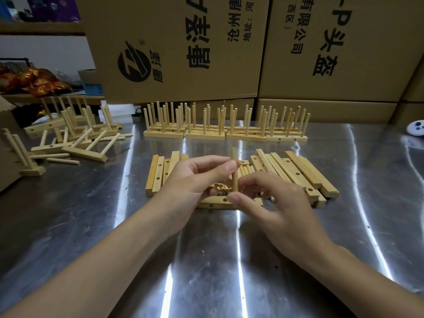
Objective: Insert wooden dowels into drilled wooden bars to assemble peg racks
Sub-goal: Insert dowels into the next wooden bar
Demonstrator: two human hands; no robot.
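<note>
Two hands meet at the centre of a steel table [80, 203], both on one upright dowel [235, 180]. At ten o'clock from them a heap of tumbled racks [75, 136] lies in disorder, several tipped on their sides, with single pegs flat on the steel beside them. At nine o'clock, just beside the left hand, a left stack of drilled bars [158, 173] lies flat, holes facing up. The left hand [190, 182] pinches the dowel's upper half between thumb and forefinger, the other fingers curled beneath. The dowel stands near vertical over a drilled bar [213, 201] lying crosswise at six o'clock under the fingers. Its foot is hidden by the right thumb, so whether it sits in a hole cannot be told. Behind that bar, between the hands, loose dowels [220, 189] lie in a pile. At twelve o'clock a row of finished racks [224, 129] stands pegs up, in front of stacked cardboard boxes [229, 42]. The right hand [282, 207] pinches the dowel's lower end with thumb and forefinger, the other fingers loosely bent. At three o'clock, just beyond that hand, a right stack of drilled bars [300, 173] lies fanned at an angle. At two o'clock, at the frame's edge, a small white object [416, 130] is partly cut off.
</note>
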